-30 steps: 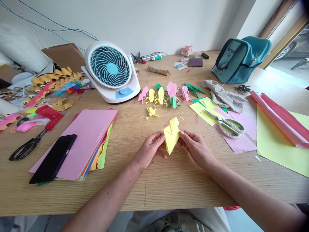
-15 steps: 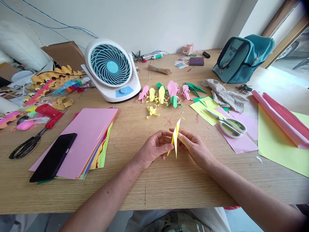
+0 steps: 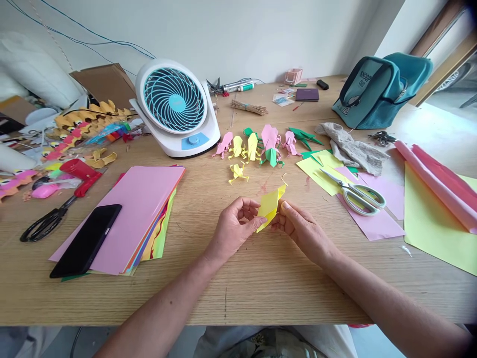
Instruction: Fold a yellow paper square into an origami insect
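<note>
A folded piece of yellow paper (image 3: 267, 206) is held just above the wooden table, its broad flat face turned up toward me. My left hand (image 3: 234, 229) pinches its lower left edge between thumb and fingers. At the right edge, my right hand (image 3: 307, 232) closes thumb and fingers on the paper; its other fingers are partly hidden behind. Beyond the hands stand several folded paper frogs: a small yellow frog (image 3: 237, 172) nearest, with a pink frog (image 3: 270, 136) and a green frog (image 3: 272, 157) among those behind it.
Left lie a paper stack (image 3: 149, 199) with a black phone (image 3: 87, 238) on it, and red-and-black scissors (image 3: 55, 214). A white fan (image 3: 177, 107) stands behind. To the right are white-handled scissors (image 3: 361, 199) on paper scraps, a grey cloth (image 3: 350, 149) and a teal bag (image 3: 372, 94).
The yellow paper has turned from edge-on to showing its broad face. Both hands still hold it, and the right fingers have shifted along its right side. The view has moved slightly.
</note>
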Motion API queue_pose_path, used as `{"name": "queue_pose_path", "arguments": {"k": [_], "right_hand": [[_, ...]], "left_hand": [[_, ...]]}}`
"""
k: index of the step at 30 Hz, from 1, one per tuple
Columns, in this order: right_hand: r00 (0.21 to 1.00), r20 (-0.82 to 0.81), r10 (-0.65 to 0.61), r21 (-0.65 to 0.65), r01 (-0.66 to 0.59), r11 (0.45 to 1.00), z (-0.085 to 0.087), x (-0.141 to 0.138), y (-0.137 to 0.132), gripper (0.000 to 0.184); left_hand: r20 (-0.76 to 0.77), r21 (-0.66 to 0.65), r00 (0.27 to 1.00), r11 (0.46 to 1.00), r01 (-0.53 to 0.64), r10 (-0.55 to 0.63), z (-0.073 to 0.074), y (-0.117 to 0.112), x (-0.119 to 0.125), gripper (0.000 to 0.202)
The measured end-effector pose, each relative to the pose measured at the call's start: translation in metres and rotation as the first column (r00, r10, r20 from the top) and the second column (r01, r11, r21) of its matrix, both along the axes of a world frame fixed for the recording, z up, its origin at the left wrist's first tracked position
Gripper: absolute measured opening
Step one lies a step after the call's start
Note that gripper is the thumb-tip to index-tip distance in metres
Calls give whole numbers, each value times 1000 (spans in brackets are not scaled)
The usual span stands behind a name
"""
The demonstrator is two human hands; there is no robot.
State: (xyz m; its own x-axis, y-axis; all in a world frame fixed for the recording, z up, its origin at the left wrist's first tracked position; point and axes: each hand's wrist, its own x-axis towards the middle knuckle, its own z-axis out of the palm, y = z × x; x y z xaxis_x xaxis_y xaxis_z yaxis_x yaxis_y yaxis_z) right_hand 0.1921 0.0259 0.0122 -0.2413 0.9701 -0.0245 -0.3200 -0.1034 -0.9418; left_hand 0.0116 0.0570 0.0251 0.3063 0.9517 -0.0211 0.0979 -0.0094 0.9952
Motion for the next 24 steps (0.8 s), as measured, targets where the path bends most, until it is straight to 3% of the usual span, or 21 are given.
{"name": "queue_pose_path", "arguments": {"k": [3,7,12,16,19,22,24], "right_hand": [[999,28,-45,11,44,999,0,0,2,47],[982,129,-138,152,118,981,-1,-4,4,62],[950,198,-242,225,196,954,-2,-5,4,53],[926,283,-251,219,192,957,-4,-2,4,42],[911,328,-251,231,180,956,-5,-2,2,41],[885,391,-254,257,160,953,-5,-3,0,42],[873,429,-231,265,123,956,-4,-5,-2,42]], "left_hand": [[-76,106,995,993,-59,68,-3,0,0,29],[-121,149,989,987,-64,83,-3,-2,2,29],[-207,186,977,982,-10,49,0,-7,4,25],[-139,211,981,972,-103,135,2,-5,2,28],[-46,116,988,983,-142,148,2,-1,-1,39],[57,-32,998,999,-21,23,0,1,0,39],[119,-95,993,995,13,-1,-1,1,1,35]]}}
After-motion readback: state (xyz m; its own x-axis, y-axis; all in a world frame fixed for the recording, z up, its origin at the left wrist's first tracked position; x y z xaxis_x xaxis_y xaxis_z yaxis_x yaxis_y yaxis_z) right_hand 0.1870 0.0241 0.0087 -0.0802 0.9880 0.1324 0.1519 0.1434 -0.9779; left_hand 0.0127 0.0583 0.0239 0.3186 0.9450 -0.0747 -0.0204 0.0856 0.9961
